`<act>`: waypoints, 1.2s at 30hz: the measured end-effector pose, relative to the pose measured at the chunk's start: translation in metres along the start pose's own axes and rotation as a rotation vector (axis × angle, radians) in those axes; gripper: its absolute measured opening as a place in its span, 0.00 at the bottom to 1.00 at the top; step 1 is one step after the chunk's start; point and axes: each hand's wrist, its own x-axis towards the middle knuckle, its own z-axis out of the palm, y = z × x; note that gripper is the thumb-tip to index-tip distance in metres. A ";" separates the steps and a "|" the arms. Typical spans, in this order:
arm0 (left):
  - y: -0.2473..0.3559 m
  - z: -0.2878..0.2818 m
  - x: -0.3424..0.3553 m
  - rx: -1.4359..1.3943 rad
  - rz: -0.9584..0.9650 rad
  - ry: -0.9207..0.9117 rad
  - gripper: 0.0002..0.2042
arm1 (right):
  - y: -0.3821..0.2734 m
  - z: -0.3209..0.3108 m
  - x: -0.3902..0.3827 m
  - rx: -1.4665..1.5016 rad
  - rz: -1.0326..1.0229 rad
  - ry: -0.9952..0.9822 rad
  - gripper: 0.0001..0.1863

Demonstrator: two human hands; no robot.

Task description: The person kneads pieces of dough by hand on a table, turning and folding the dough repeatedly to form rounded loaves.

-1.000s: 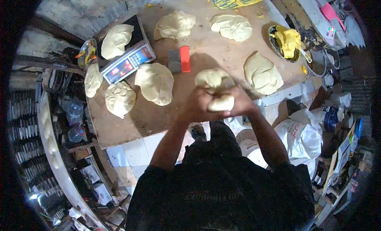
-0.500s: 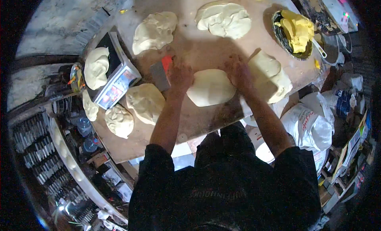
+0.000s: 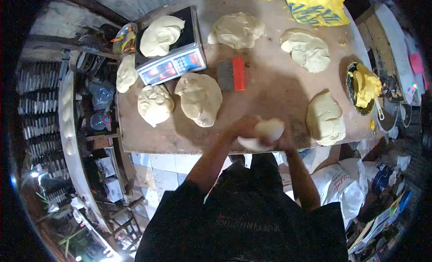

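At the front edge of the wooden table [image 3: 166, 140], my left hand [image 3: 243, 128] and my right hand [image 3: 283, 140] are closed on a pale dough piece [image 3: 268, 130], blurred, with my fingers partly hidden. Another dough mound [image 3: 198, 100] lies left of my hands, a folded one [image 3: 325, 118] to their right. A scraper with a red handle [image 3: 238, 75] lies flat beyond them. A digital scale [image 3: 171, 68] bears a dough lump [image 3: 159, 37].
More dough mounds [image 3: 303, 50] lie around the table. At its right are a tub of yellow fat [image 3: 362, 88] and a yellow wrapper [image 3: 315, 7]. Trays [image 3: 38, 127] and a board with dough balls [image 3: 68, 113] are at the left, sacks [image 3: 337, 190] below right.
Half a second ago my hands flanked a flattened dough piece farther back on the table; now they have pulled it to the front edge, bunched between them. The view has shifted too.
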 end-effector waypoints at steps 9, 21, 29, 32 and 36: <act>0.097 -0.029 -0.082 -0.154 -0.090 0.093 0.28 | -0.195 0.055 -0.007 -0.320 0.059 -0.173 0.38; 0.038 0.053 -0.049 0.290 0.368 0.004 0.26 | -0.129 0.009 -0.035 -0.887 -0.040 -0.553 0.39; 0.022 -0.084 0.108 0.700 0.127 0.665 0.37 | -0.035 -0.130 0.167 -1.319 0.069 0.179 0.27; 0.035 -0.087 0.123 0.096 -0.050 0.278 0.42 | -0.035 -0.118 0.173 -1.146 0.091 0.322 0.26; 0.042 -0.039 0.057 0.201 -0.387 0.229 0.57 | -0.060 -0.072 0.146 -0.545 0.088 0.370 0.26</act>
